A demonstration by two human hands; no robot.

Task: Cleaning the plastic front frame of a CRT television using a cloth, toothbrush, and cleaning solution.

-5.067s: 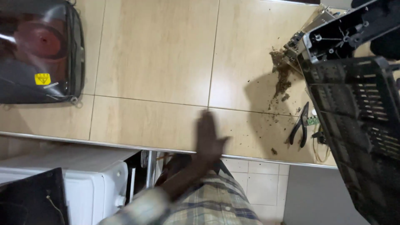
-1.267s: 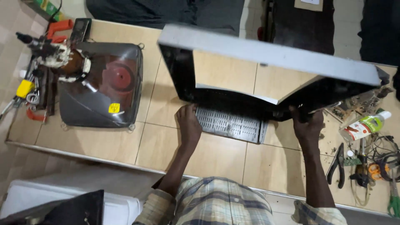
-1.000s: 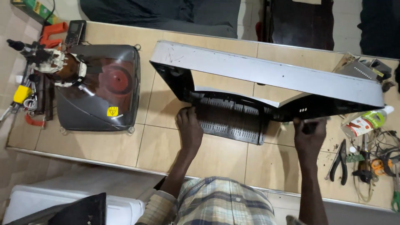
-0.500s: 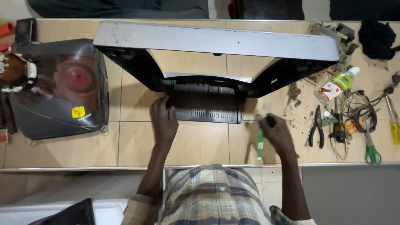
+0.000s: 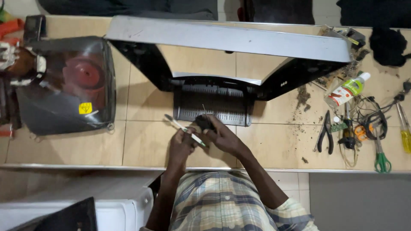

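Between both hands, the left hand (image 5: 182,145) grips a toothbrush (image 5: 185,129); the right hand (image 5: 222,137) pinches what looks like a small dark part (image 5: 204,122).

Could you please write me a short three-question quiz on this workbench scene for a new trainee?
1. True or false: the left hand holds a toothbrush.
2. What lies nearest the right hand: A the picture tube, B the TV casing, C the pliers?
3. Fill in: the green-handled scissors lie near the table's ____ edge, as the camera sees it.

Key
1. True; it is a slim white brush, angled up to the left.
2. B; the hand holds a small dark part just in front of the casing's vented panel.
3. Right.
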